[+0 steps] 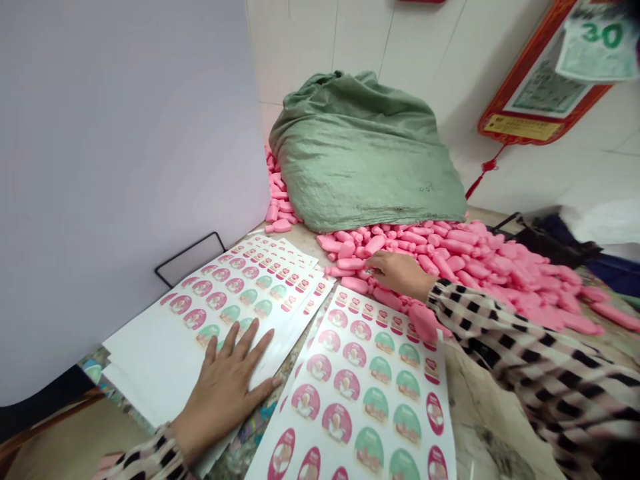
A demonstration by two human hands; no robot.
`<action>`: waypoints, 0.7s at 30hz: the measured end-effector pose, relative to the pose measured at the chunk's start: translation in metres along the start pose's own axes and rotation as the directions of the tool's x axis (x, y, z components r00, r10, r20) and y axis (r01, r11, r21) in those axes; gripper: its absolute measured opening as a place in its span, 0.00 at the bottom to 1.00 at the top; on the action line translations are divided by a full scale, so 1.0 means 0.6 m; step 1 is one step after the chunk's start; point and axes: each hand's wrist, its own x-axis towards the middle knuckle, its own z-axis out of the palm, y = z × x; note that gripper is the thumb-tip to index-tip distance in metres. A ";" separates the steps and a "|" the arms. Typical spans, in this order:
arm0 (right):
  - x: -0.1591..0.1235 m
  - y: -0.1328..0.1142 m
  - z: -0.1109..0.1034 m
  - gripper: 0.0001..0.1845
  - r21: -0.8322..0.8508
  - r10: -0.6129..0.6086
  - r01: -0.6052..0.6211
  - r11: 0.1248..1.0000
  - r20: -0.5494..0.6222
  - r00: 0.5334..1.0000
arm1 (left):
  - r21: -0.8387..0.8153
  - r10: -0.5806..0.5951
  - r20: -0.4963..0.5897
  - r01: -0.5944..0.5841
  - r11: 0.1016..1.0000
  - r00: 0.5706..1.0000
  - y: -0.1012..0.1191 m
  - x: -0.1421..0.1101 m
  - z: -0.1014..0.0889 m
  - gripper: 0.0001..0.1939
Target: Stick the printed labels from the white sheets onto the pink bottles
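Observation:
My left hand [227, 387] lies flat with fingers spread on a stack of sticker sheets [165, 347], printed with pink and green round labels. Further off, my right hand [400, 272] reaches to the edge of the pile of small pink plastic bottles [465, 257]. Its fingers are bent and closed at the end of one pink bottle [351, 264]; the fingertips are partly hidden. Below my right forearm is a second set of sticker sheets [363, 400], with a pink bottle [424, 323] resting on its upper right corner.
A large green cloth sack [370, 160] sits behind the bottles against the tiled wall. A pale panel [130, 167] rises on the left, with a black wire frame [187, 257] by its foot. A red-framed calendar [545, 87] hangs at the upper right. Dark items [555, 240] stand at the right.

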 end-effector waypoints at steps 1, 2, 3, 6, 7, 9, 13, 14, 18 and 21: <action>-0.016 0.000 0.001 0.18 0.007 -0.004 0.004 1.000 -0.002 1.000 | -0.002 0.016 0.010 -0.016 1.000 1.000 -0.002 0.001 -0.002 0.36; -0.032 -0.002 0.002 0.17 0.016 -0.014 0.015 1.000 -0.010 1.000 | -0.002 0.031 0.019 -0.031 1.000 0.999 -0.004 0.002 -0.004 0.36; -0.049 -0.004 0.002 0.17 0.026 -0.023 0.024 0.999 -0.024 0.999 | 0.000 0.042 0.025 -0.042 0.999 0.999 -0.006 0.004 -0.006 0.36; -0.096 -0.011 0.000 0.16 0.042 -0.030 0.032 0.999 -0.056 0.998 | 0.024 0.039 0.022 -0.039 0.999 0.999 -0.007 0.011 -0.013 0.39; -0.112 -0.013 -0.001 0.16 0.044 -0.022 0.025 0.999 -0.061 0.998 | 0.033 0.035 0.018 -0.036 0.999 0.999 -0.006 0.012 -0.015 0.39; -0.144 -0.015 0.000 0.16 0.046 0.007 -0.004 0.999 -0.063 0.998 | 0.049 0.037 0.004 -0.037 0.998 0.999 0.000 0.012 -0.018 0.39; -0.207 -0.020 0.006 0.16 0.065 0.044 -0.042 0.997 -0.029 0.999 | 0.103 0.083 -0.062 -0.076 0.992 0.995 0.017 0.005 -0.019 0.32; -0.222 -0.022 0.007 0.15 0.072 0.049 -0.048 0.996 -0.015 0.999 | 0.119 0.088 -0.076 -0.079 0.990 0.993 0.021 0.003 -0.018 0.30; -0.279 -0.036 0.008 0.16 0.109 0.081 -0.082 0.991 0.019 0.997 | 0.143 0.046 -0.114 -0.029 0.989 0.992 0.027 -0.004 -0.017 0.27; -0.317 -0.047 0.008 0.17 0.121 0.136 -0.138 0.983 0.022 0.990 | 0.092 0.038 -0.101 -0.029 0.995 0.994 0.027 -0.013 -0.017 0.32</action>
